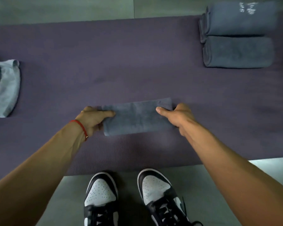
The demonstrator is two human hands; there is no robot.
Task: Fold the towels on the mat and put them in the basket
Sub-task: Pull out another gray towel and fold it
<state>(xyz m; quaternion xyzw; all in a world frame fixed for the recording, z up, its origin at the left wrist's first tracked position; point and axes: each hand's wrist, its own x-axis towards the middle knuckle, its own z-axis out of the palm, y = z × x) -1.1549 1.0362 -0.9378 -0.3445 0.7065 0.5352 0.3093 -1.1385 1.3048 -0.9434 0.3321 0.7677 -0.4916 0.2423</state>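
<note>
1. While both hands are clamping the ends of the folded grey towel (138, 116), I am reading this as the close of a folding step: the towel is lying as a compact rectangle on the purple mat (104, 62), near its front edge and just ahead of the shoes (131, 198).
2. I am seeing the left hand (92, 119) pinching the towel's left end, thumb lying on top and fingers tucked under; its grip is closed on the cloth.
3. I am seeing the right hand (176, 116) doing the same at the right end, thumb on top, fingers curled round the edge.
4. I am noting two finished towels (238, 36) sitting side by side at the mat's far right corner, well apart from the one in hand.
5. I am noting a loose pile of cloth (4, 88) waiting at the left edge, light blue over something darker; it appears to be unfolded work.
6. I am not finding the basket anywhere in view, so I cannot tell where it stands.
7. I am judging that the next move calls for keeping both grips level while lifting, so the folds are not slipping open, then carrying the towel either to the folded pair or to the basket.
</note>
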